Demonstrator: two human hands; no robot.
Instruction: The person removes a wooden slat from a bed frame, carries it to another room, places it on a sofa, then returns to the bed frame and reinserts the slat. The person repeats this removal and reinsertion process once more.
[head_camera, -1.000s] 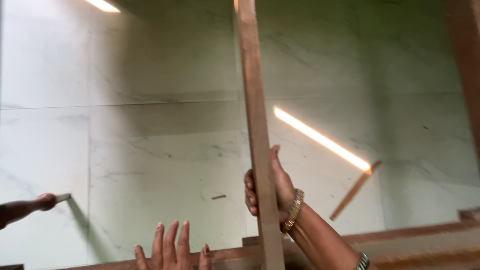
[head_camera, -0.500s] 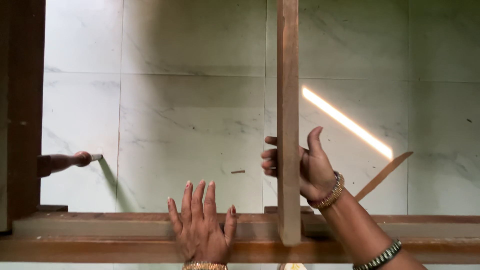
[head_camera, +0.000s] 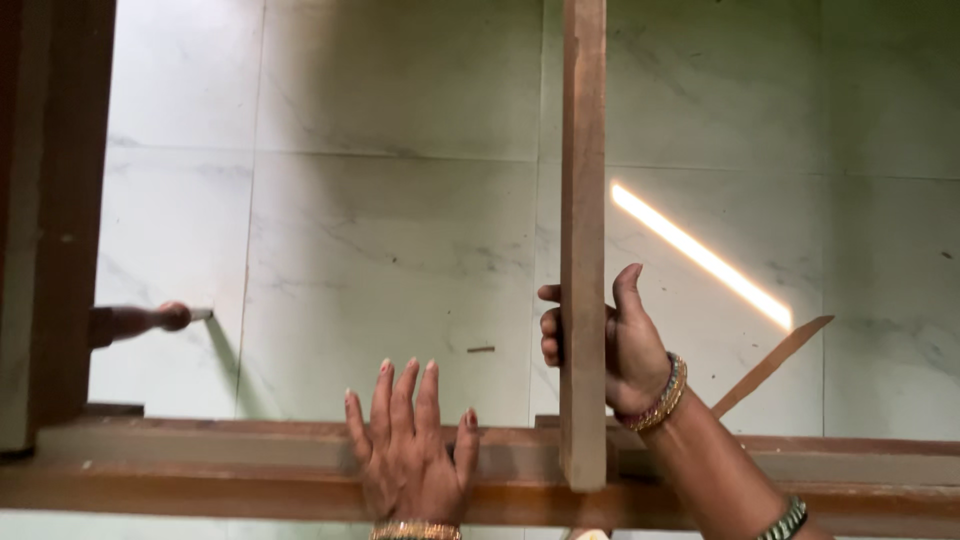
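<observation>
An upright wooden slat (head_camera: 583, 200) stands with its lower end on the bottom rail (head_camera: 200, 460) of a brown wooden frame. My right hand (head_camera: 610, 345) is wrapped around the slat just above the rail, thumb up, with bangles at the wrist. Flat on the rail's top, a little left of the slat, lies my left hand (head_camera: 410, 450) with its fingers spread and pointing away from me. The frame's left post (head_camera: 55, 220) rises at the left edge.
White marble floor tiles (head_camera: 380, 230) lie beyond the frame, crossed by a bright strip of sunlight (head_camera: 700, 255). A chisel with a wooden handle (head_camera: 145, 320) pokes out from the left post. A thin loose wood strip (head_camera: 770, 365) lies at the right.
The view has dropped and shifted, bringing the left post and bottom rail into sight. The slat has gone from tilted to upright, and my left hand has settled flat on the rail.
</observation>
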